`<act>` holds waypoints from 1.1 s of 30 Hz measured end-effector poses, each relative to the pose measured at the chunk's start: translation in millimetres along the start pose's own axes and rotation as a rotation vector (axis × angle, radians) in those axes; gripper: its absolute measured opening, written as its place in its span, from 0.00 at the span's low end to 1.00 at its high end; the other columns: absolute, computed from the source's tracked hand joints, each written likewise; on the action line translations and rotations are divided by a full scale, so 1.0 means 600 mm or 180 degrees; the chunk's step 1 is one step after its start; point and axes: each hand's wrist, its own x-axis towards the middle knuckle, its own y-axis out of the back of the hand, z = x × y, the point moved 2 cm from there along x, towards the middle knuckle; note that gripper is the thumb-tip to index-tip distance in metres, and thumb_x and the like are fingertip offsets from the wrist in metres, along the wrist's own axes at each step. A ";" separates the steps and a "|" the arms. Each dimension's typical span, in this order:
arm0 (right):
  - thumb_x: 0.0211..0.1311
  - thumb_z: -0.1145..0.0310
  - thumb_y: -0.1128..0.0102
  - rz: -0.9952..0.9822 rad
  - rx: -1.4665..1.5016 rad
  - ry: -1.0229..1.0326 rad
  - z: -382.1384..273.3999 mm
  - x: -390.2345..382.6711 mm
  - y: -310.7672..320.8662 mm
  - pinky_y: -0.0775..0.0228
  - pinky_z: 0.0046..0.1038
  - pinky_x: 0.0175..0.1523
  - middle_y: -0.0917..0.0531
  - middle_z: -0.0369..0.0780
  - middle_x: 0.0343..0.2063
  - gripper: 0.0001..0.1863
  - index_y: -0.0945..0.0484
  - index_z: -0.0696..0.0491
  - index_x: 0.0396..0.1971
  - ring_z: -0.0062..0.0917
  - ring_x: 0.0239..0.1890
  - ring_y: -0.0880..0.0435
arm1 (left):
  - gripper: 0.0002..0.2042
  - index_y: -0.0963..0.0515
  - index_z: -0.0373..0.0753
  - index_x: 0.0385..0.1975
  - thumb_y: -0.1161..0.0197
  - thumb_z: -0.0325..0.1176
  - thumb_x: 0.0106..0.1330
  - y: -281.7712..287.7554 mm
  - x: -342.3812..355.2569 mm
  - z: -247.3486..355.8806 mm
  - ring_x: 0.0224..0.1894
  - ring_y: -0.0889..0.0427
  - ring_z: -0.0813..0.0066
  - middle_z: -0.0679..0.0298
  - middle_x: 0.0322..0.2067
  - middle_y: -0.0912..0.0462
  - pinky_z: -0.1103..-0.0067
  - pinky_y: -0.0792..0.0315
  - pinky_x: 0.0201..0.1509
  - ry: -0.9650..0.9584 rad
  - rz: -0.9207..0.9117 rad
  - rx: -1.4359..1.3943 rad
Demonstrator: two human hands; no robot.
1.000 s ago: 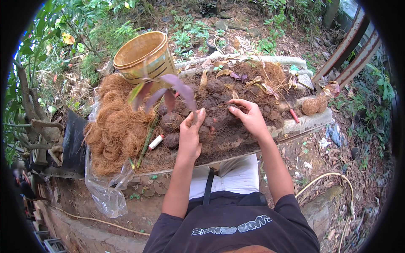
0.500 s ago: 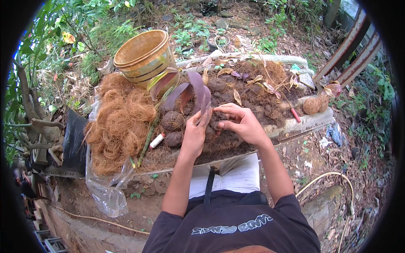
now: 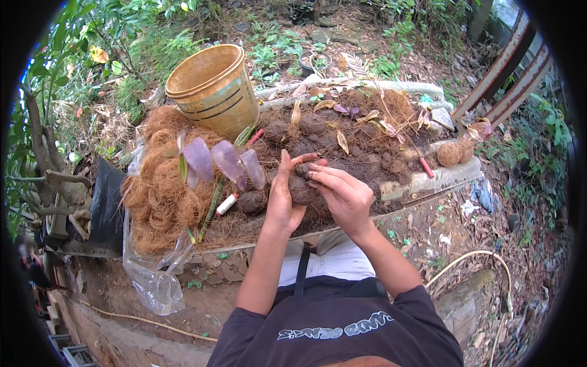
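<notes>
My left hand (image 3: 285, 199) is cupped round a dark soil ball (image 3: 304, 190) at the base of a purple-leaved plant (image 3: 225, 163), whose leaves lean left over the coir. My right hand (image 3: 343, 199) is closed on the same ball, fingertips pressed onto its top. Dark soil lumps (image 3: 315, 125) and loose soil with dry leaves lie around them on the concrete slab. A green stalk (image 3: 211, 215), a white spool (image 3: 227, 204) and red sticks (image 3: 426, 168) lie nearby. A heap of brown coir fibre (image 3: 159, 214) fills the left of the slab.
A yellowed bucket (image 3: 229, 98) stands at the back left. Two fibre balls (image 3: 451, 153) sit at the right end beside rusty metal bars (image 3: 513, 92). Clear plastic (image 3: 153, 281) hangs off the front edge; a hose (image 3: 501, 263) and black sheet (image 3: 107, 202) lie beyond.
The purple plant has tipped left and lower. My right hand has moved left and down to meet my left hand on the soil ball, and my left hand has rotated round it.
</notes>
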 end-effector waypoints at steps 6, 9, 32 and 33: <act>0.52 0.79 0.35 -0.0161 0.0438 -0.1184 0.004 -0.008 -0.002 0.22 0.32 0.50 0.17 0.44 0.48 0.15 0.15 0.53 0.41 0.35 0.49 0.16 | 0.16 0.23 0.36 0.45 0.44 0.45 0.72 -0.009 -0.012 0.003 0.45 0.19 0.75 0.58 0.43 0.17 0.77 0.24 0.50 -0.0083 -0.0019 -0.0143; 0.52 0.79 0.35 -0.0448 0.0655 -0.1120 0.009 -0.017 -0.005 0.22 0.32 0.52 0.21 0.46 0.55 0.15 0.16 0.54 0.42 0.37 0.51 0.17 | 0.15 0.26 0.42 0.48 0.44 0.44 0.71 0.036 0.003 -0.016 0.47 0.20 0.73 0.62 0.45 0.20 0.71 0.26 0.52 -0.0164 0.0079 -0.0208; 0.53 0.79 0.36 -0.0135 0.0472 -0.0946 -0.024 -0.041 0.003 0.23 0.30 0.47 0.17 0.42 0.40 0.13 0.15 0.54 0.41 0.33 0.45 0.16 | 0.04 0.25 0.36 0.36 0.37 0.26 0.64 -0.003 -0.006 -0.011 0.37 0.16 0.69 0.61 0.29 0.19 0.74 0.21 0.42 -0.0856 0.0179 -0.0350; 0.53 0.79 0.36 -0.0115 0.0535 -0.0996 -0.021 -0.043 0.003 0.23 0.30 0.48 0.17 0.43 0.41 0.13 0.15 0.54 0.41 0.33 0.45 0.16 | 0.07 0.25 0.35 0.39 0.38 0.25 0.64 -0.012 -0.011 -0.004 0.39 0.16 0.67 0.60 0.31 0.19 0.74 0.21 0.43 -0.0965 0.0239 -0.0133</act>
